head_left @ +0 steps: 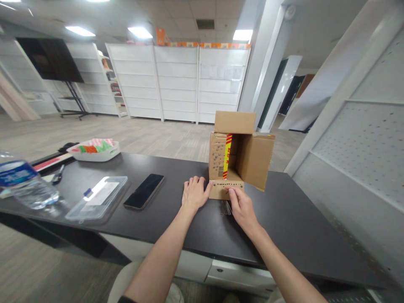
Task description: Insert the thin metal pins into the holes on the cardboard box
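- Two bare forearms reach in from six o'clock onto a dark tabletop (284, 219).
- The left hand (194, 193) lies flat, fingers together, holding nothing, its fingertips touching the left edge of a cardboard box's lower flap (224, 189).
- The right hand (241, 208) rests at the flap's front edge, fingertips pinched on it; a small bundle of thin dark rods (226, 207) lies just under this hand.
- The box (241, 153) lies on its side at twelve o'clock of the hands, its mouth facing the person, flaps spread, red and yellow tape on its left wall.
- Judgement: keeping the left palm pressed down steadies the box while the right works the flap.
- At nine o'clock lie a phone (144, 191), a clear lid (97, 198) and a water bottle (23, 183).
- Farther off at ten o'clock sits a white tray (94, 150).
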The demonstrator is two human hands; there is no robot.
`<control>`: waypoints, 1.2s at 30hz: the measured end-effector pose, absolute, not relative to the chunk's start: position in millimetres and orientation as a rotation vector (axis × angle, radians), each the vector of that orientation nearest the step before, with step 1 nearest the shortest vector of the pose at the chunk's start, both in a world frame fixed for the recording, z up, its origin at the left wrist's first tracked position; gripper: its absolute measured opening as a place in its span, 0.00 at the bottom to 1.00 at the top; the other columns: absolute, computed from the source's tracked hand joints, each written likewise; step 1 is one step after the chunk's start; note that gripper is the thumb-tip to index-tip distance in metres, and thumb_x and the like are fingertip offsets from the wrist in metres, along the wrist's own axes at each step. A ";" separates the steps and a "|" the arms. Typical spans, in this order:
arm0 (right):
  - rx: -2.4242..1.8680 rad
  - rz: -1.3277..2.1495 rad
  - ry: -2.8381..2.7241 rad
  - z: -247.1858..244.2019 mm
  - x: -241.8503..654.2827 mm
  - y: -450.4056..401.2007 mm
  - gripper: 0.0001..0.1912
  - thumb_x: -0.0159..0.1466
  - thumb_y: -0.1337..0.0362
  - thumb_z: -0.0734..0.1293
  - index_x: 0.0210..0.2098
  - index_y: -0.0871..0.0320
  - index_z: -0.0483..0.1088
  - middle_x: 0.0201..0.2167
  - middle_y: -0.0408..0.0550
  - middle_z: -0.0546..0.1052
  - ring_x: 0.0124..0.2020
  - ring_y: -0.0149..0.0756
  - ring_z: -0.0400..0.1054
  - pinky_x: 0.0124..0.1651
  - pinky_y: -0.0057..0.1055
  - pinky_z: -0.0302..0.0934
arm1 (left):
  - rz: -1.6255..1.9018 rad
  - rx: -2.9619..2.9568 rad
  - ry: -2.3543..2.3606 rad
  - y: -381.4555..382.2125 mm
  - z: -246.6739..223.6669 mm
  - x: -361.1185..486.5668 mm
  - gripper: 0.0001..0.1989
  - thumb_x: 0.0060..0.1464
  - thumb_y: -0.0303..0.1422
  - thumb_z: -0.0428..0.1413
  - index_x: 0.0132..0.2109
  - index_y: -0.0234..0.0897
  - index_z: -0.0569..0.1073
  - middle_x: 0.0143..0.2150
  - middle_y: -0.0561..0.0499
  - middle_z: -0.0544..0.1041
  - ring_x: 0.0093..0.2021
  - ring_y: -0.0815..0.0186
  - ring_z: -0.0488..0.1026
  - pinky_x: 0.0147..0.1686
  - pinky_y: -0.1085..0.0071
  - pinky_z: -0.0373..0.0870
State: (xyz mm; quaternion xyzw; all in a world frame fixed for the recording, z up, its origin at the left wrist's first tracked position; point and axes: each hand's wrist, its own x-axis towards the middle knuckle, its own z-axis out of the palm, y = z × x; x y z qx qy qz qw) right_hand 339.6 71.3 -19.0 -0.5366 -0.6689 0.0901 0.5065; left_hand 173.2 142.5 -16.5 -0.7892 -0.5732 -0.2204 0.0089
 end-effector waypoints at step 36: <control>-1.243 0.361 -1.366 -28.1 316.8 94.2 0.18 0.67 0.54 0.57 0.43 0.59 0.70 0.39 0.52 0.76 0.41 0.41 0.70 0.48 0.39 0.62 | -0.702 -2.471 -1.800 142.8 -16.5 172.8 0.27 0.61 0.52 0.35 0.44 0.39 0.71 0.44 0.44 0.71 0.48 0.56 0.65 0.48 0.59 0.57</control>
